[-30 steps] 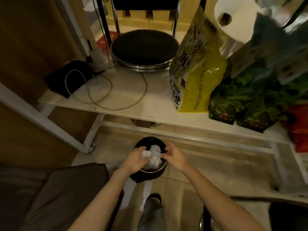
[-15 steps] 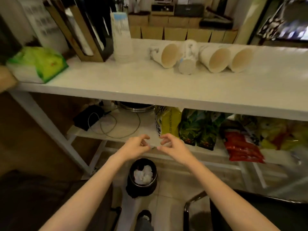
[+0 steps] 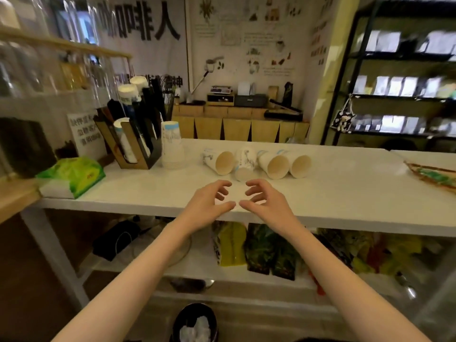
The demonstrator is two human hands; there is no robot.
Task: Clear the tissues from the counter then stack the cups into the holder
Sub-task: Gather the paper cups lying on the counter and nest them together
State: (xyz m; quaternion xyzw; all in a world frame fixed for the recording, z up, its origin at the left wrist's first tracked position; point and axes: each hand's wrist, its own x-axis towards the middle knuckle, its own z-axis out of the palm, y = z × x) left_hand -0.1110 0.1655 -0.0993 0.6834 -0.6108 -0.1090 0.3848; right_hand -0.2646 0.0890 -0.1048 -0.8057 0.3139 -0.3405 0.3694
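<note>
Several white paper cups (image 3: 271, 163) lie on their sides in a row on the white counter (image 3: 345, 193). A stack of upright cups (image 3: 172, 148) stands left of them, beside the wooden cup holder (image 3: 133, 141), which has cup stacks in its slots. My left hand (image 3: 209, 203) and my right hand (image 3: 264, 201) hover side by side over the counter's front edge, just short of the lying cups, fingers curled apart and holding nothing. White crumpled tissues (image 3: 196, 330) sit in the black bin (image 3: 187, 314) on the floor below.
A green tissue pack (image 3: 74, 175) lies at the counter's left end. A patterned tray (image 3: 434, 175) sits at the far right. Coffee bags (image 3: 261, 250) and a black device with a cable (image 3: 116, 240) fill the lower shelf.
Both hands let go of the tissues into the bin, then rose from floor level to the counter's front edge. The view lifted from the bin to the counter and cups.
</note>
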